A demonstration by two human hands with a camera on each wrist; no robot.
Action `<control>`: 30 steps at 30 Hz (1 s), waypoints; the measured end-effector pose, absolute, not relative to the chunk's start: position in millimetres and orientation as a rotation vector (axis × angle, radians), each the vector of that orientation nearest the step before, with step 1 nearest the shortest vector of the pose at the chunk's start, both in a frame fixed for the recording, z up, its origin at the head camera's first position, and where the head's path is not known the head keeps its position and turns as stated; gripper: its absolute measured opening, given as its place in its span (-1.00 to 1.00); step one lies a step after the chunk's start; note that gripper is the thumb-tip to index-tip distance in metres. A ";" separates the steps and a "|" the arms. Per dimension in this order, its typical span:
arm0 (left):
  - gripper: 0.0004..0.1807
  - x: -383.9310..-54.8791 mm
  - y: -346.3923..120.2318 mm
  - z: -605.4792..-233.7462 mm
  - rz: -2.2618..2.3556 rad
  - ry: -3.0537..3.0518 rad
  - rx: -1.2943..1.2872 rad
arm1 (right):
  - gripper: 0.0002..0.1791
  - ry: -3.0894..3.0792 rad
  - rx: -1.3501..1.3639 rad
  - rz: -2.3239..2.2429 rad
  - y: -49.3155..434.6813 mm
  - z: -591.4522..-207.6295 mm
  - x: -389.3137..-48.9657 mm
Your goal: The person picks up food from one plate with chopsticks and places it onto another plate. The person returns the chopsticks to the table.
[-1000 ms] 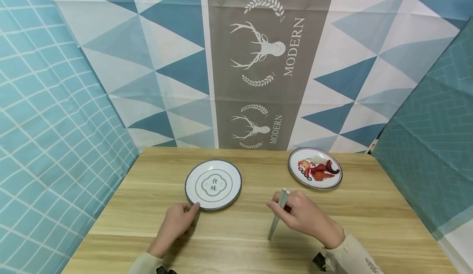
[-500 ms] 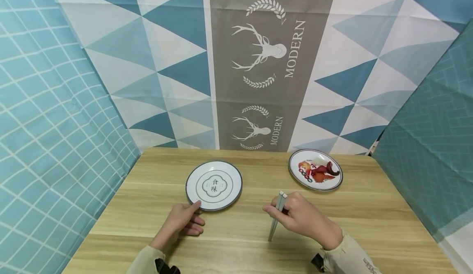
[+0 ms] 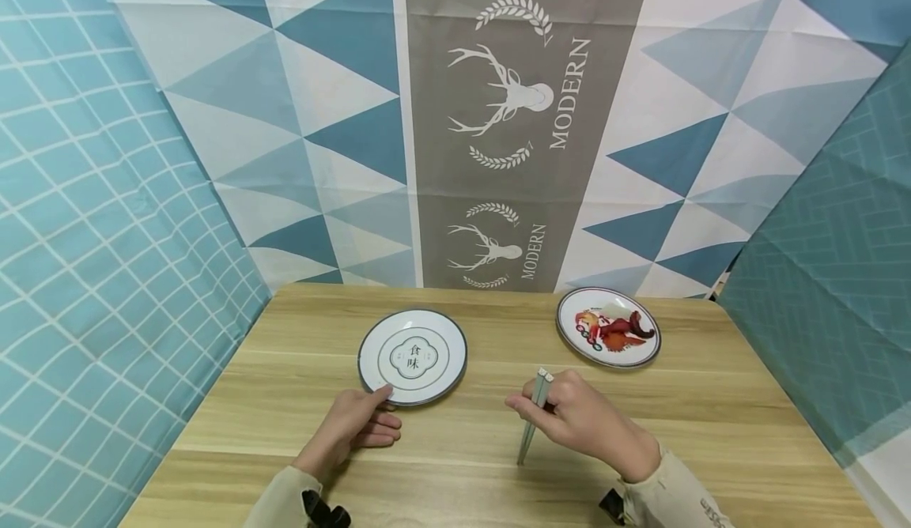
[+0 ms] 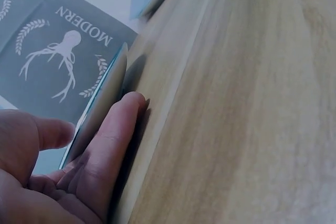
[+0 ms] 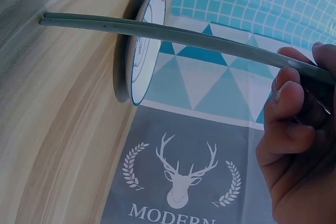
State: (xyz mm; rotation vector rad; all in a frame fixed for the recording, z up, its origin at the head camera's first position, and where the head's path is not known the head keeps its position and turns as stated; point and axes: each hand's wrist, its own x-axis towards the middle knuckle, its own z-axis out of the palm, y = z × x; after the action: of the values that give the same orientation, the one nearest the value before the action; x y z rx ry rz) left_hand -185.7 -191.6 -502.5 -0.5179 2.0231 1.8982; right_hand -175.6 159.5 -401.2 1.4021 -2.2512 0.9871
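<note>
A white plate (image 3: 413, 322) with a dark blue rim and printed characters lies on the wooden table. At its near-left edge, my left hand (image 3: 353, 420) has its thumb over the rim, with the other fingers below it. The left wrist view shows the plate's edge (image 4: 102, 100) between thumb and fingers (image 4: 113, 140). My right hand (image 3: 587, 417) grips a pair of grey-green chopsticks (image 3: 528, 437), held together and pointing down toward the table. Their tips appear close together in the right wrist view, where the chopsticks (image 5: 184, 36) cross in front of the plate (image 5: 149, 66).
At the back right stands a second plate (image 3: 575, 297), with a red and orange design showing on it. Patterned cloth (image 3: 491, 117) hangs behind the wooden table (image 3: 455, 473), with blue tiled cloth (image 3: 107, 235) at the left and teal cloth (image 3: 818, 291) at the right.
My left fingers have spread out into view below the rim, and the thumb has slid slightly further onto the plate. The chopsticks have shifted slightly left and down in the head view.
</note>
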 end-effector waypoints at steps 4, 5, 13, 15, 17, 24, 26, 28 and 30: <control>-0.54 -186.0 -191.7 -503.7 1.894 2.015 -0.518 | -0.73 -2.292 1.387 0.997 158.9 -401.3 -175.1; -0.55 -186.4 -191.8 -503.7 1.889 2.016 -0.516 | -0.73 -2.299 1.383 0.999 158.6 -401.3 -174.9; -0.56 -190.3 -191.9 -501.6 1.867 2.009 -0.464 | -0.70 -2.258 1.403 0.950 158.2 -402.3 -172.1; -0.57 -189.6 -192.5 -501.9 1.857 2.010 -0.465 | -0.74 -2.256 1.411 0.941 158.1 -402.4 -171.9; -0.58 -189.8 -193.0 -501.8 1.843 2.016 -0.467 | -0.77 -2.254 1.417 0.937 158.6 -402.0 -171.6; -0.58 -189.3 -194.6 -502.8 1.805 2.033 -0.471 | -0.68 -2.243 1.439 0.919 160.3 -401.8 -168.5; -0.58 -189.9 -193.7 -503.1 1.804 2.046 -0.466 | -0.65 -2.245 1.424 0.913 160.7 -402.5 -167.7; -0.57 -190.0 -191.9 -502.7 1.808 2.055 -0.474 | -0.61 -2.243 1.416 0.913 161.7 -402.7 -167.1; -0.58 -190.0 -190.0 -501.7 1.810 2.067 -0.477 | -0.61 -2.248 1.400 0.923 163.1 -402.5 -166.1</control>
State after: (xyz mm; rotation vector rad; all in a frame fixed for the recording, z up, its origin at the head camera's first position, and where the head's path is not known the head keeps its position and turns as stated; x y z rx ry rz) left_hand -190.0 -190.0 -501.7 -0.4770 2.0670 1.8103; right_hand -166.1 163.1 -402.5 1.4001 -2.2481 0.9225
